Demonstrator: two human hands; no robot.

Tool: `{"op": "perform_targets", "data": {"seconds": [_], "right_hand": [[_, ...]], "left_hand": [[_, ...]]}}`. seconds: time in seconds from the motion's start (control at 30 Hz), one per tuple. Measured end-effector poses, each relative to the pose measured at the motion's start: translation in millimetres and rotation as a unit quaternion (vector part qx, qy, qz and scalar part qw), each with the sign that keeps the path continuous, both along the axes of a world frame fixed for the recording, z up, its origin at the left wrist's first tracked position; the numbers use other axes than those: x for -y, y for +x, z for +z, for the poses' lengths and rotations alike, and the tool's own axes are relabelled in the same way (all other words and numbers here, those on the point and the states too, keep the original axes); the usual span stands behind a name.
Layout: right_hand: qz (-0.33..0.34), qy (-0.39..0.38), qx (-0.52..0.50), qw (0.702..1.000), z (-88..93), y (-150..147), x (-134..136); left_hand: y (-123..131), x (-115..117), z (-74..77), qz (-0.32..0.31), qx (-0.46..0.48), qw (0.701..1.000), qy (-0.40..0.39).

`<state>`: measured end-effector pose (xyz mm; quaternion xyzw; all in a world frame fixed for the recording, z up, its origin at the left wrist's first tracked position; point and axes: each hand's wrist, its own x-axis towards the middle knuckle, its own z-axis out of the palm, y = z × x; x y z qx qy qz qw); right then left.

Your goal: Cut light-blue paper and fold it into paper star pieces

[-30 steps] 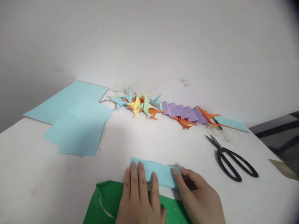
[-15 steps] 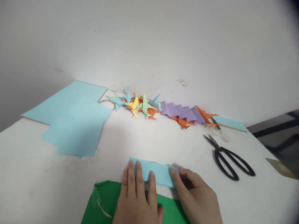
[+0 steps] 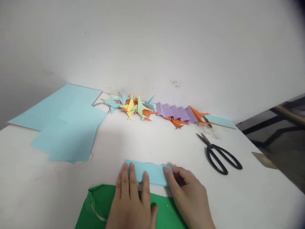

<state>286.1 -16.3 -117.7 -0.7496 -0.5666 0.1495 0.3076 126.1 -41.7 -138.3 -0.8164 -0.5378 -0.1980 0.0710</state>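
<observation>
A folded strip of light blue paper (image 3: 152, 174) lies flat on the white table near its front. Across its left part my left hand (image 3: 133, 197) rests with the fingers stretched out, the tips pressing on the paper. My right hand (image 3: 189, 194) pinches the strip's right end, thumb on top and the other fingers curled behind and partly hidden. Under both hands, at the table's front, is a green cloth (image 3: 102, 197).
Light blue sheets (image 3: 71, 136) overlap on the left. Along the wall lie several folded paper birds (image 3: 140, 108) and a pleated purple paper (image 3: 176, 112). Black-handled scissors (image 3: 212, 149) lie at the right, blades slightly apart. A brown piece (image 3: 264, 160) sits at the right edge.
The whole view has shifted, so the table's things appear further left. Both hands keep the same hold on the blue paper strip.
</observation>
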Motion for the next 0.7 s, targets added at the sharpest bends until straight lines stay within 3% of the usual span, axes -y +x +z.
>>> {"op": "perform_targets", "data": {"seconds": [0.13,0.33,0.7], "right_hand": [[-0.008,-0.009,-0.008,1.000,-1.1,-0.6,-0.6],[-0.047,-0.009,-0.032,0.998,2.4,-5.3,-0.8],[-0.033,0.027,0.008,0.999,2.7,-3.8,0.7]], "left_hand": [[-7.2,-3.3,-4.0,-0.050,-0.031,0.997,0.041],[-2.9,-1.8,2.8,-0.015,0.000,1.000,0.000],[-3.5,-2.2,7.0,-0.027,-0.022,0.999,-0.003]]}}
